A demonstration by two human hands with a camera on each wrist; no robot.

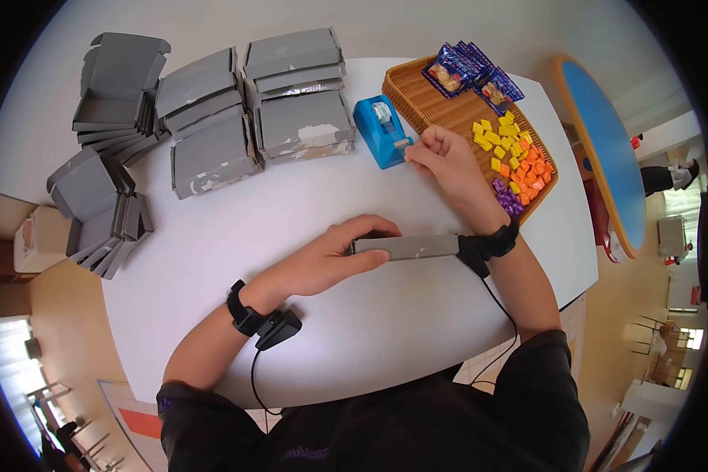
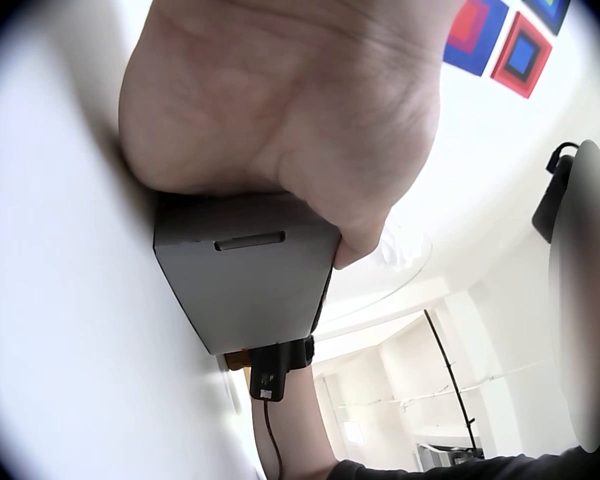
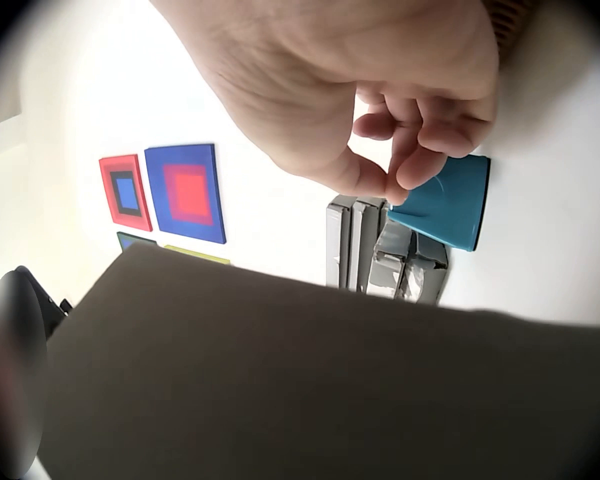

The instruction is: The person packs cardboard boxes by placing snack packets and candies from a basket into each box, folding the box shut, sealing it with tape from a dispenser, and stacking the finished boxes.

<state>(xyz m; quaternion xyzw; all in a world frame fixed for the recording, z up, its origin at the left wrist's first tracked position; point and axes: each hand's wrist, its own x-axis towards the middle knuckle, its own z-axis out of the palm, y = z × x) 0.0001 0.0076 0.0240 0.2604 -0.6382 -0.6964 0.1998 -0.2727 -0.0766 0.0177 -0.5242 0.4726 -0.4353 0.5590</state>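
Nearest the camera, a grey box sits mid-tabletop, long axis left to right, narrow side up, its left end in the left hand. Open surface lies between it and the near edge. The right hand pinches, probably tape, at the blue dispenser. The wicker basket contains snack packets and yellow, orange and purple pieces.

Bare white surface is lying open along the near side and between the gray cardboard box and the stacked gray cartons at far left. The blue plastic tape dispenser is standing between those cartons and the brown wicker basket, which is blocking the far right.
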